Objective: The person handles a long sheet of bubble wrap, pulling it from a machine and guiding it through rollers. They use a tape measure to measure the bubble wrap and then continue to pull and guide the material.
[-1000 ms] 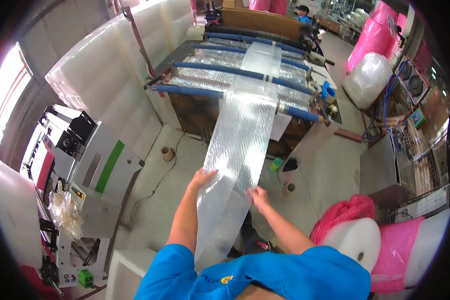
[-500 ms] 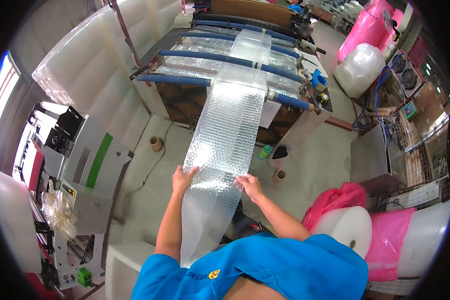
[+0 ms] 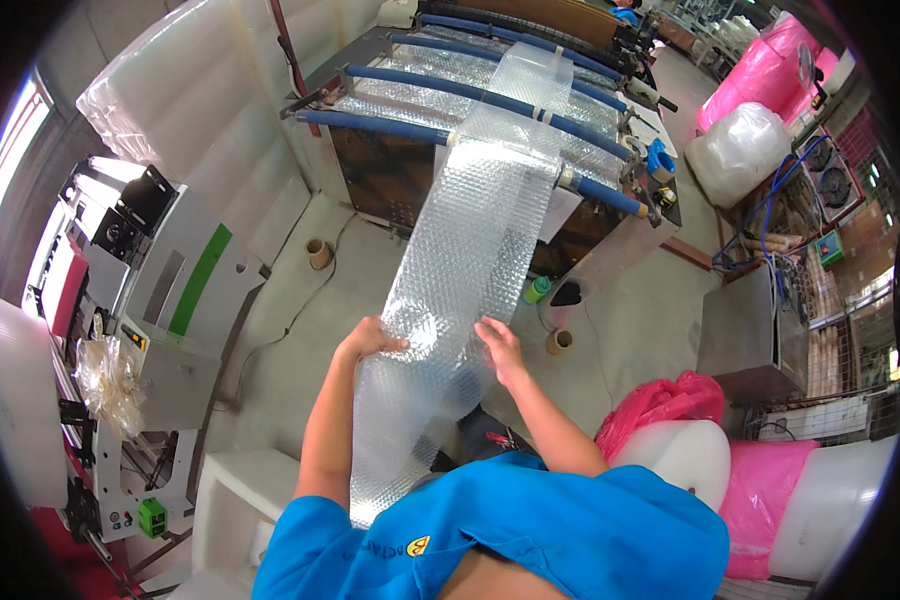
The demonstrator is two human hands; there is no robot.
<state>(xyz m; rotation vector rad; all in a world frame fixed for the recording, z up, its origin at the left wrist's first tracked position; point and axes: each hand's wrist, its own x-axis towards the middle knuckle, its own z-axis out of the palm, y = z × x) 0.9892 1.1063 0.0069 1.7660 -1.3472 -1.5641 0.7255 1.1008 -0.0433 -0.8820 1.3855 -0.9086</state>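
Observation:
A long strip of clear bubble wrap (image 3: 480,220) runs from the rollers of a machine down toward my body, its lower end in front of my blue shirt. My left hand (image 3: 370,340) grips the strip's left edge, thumb on top and fingers underneath. At the right edge my right hand (image 3: 502,350) holds the strip, with its thumb side up and its other fingers partly hidden. The strip hangs in a slope between the front blue roller (image 3: 375,127) and my hands.
Ahead stands the machine with several blue rollers. A grey machine with a green stripe (image 3: 200,280) is at left. A cardboard core (image 3: 319,253), another core (image 3: 559,342) and a green bottle (image 3: 537,290) stand on the floor. Pink and white rolls (image 3: 675,455) lie at right.
The view has turned slightly, shifting the machine right in the picture. My left hand's wrist has bent inward, and my right hand has moved a little up along the strip's edge.

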